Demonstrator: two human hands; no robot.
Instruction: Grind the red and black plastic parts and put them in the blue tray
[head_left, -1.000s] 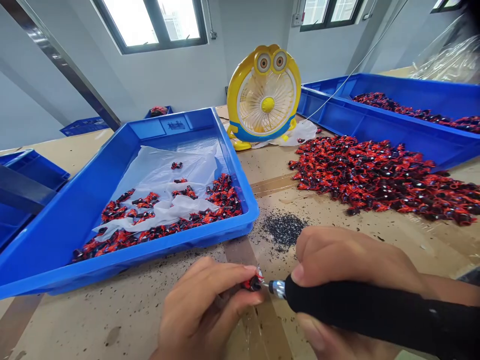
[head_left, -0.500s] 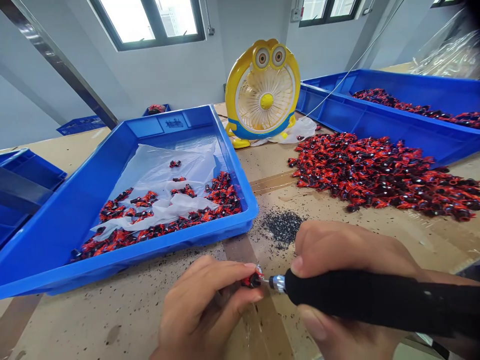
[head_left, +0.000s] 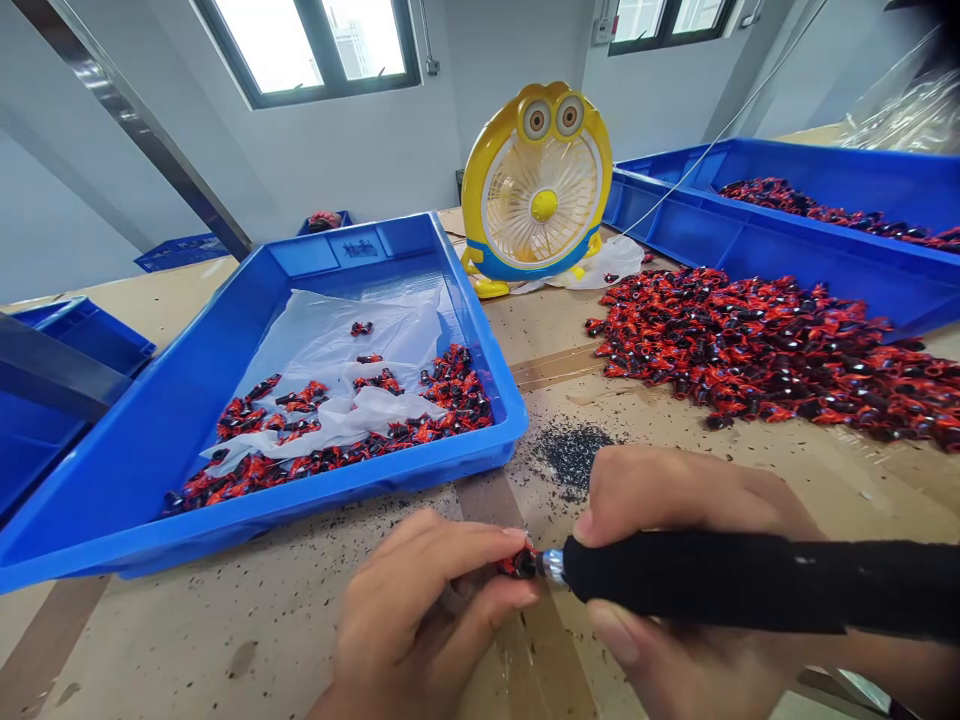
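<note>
My left hand (head_left: 431,600) pinches a small red-and-black plastic part (head_left: 517,566) between thumb and fingers, just above the table. Around the thick black body of an electric screwdriver (head_left: 690,580) my right hand (head_left: 675,495) is closed. The screwdriver lies almost level, its silver collar pointing left. Its tip meets the right end of the plastic part, and the contact itself is too small to make out. Behind my hands lies a heap of tiny dark bits (head_left: 574,455), which look like small screws.
To the left stands a blue tray (head_left: 480,450) holding plastic sheeting and similar parts. A large pile of red-and-black parts (head_left: 750,350) covers the right side, before another blue tray (head_left: 795,240). A yellow fan (head_left: 544,206) stands at the back. More blue trays (head_left: 67,400) are far left.
The screwdriver has come closer to the plastic part, and its thin bit shows less between them. My grip on both is unchanged. The whole view has shifted slightly.
</note>
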